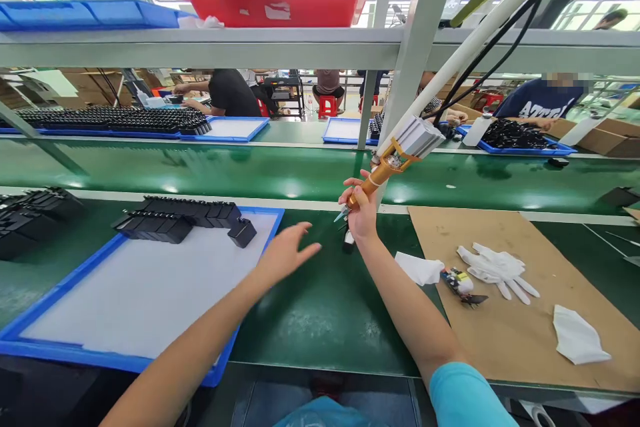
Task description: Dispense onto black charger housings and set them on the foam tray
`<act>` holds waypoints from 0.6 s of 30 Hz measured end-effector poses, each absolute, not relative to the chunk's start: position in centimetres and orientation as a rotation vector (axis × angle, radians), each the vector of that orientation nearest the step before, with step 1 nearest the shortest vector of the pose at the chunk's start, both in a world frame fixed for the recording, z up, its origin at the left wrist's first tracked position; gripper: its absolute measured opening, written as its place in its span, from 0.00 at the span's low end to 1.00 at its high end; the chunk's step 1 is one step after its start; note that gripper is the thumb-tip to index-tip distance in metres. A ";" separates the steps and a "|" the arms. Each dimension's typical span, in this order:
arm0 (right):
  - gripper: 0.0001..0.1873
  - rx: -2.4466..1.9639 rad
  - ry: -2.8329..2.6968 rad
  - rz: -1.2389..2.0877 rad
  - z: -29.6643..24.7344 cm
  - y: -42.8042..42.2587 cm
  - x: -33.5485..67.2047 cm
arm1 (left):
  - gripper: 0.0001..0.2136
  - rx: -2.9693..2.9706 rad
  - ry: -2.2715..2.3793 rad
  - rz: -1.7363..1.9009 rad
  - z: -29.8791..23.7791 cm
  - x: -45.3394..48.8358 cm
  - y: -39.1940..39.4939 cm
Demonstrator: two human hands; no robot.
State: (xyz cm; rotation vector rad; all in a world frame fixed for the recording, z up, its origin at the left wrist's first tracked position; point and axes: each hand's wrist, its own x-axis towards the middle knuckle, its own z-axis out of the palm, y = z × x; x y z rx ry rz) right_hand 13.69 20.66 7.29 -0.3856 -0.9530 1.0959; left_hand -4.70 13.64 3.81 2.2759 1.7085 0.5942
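Observation:
My right hand (364, 208) is wrapped round a gold cylindrical hand tool (377, 177) with a tapered teal tip pointing down to the left. The tool joins a silver block on a white tube with black cables. Below that hand, a small black-and-white object (349, 240) stands on the green bench, partly hidden. My left hand (287, 250) hovers over the bench beside the tray's right edge, fingers apart and holding nothing. To its left, rows of black box-shaped housings (170, 223) and a single black housing (242, 232) sit on the blue-rimmed tray (125, 300).
More black housings (30, 220) lie at far left. On brown cardboard (500, 347) at right are white gloves (500, 270), a small circuit board (457, 282) and white cloth (580, 337). A green conveyor belt (225, 170) runs behind; a metal post (425, 33) rises ahead. Co-workers sit beyond.

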 end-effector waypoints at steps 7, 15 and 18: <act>0.20 -0.426 -0.943 1.078 7.2 21.2 14.2 | 0.39 2.087 1.617 0.519 1.6 5.3 16.1; 0.20 -0.417 -0.925 1.111 7.4 20.9 14.1 | 0.27 2.105 1.482 0.529 1.8 2.3 14.6; 0.20 -0.398 -0.928 1.120 7.6 20.5 13.6 | 0.24 2.045 1.435 0.519 2.1 -1.3 13.4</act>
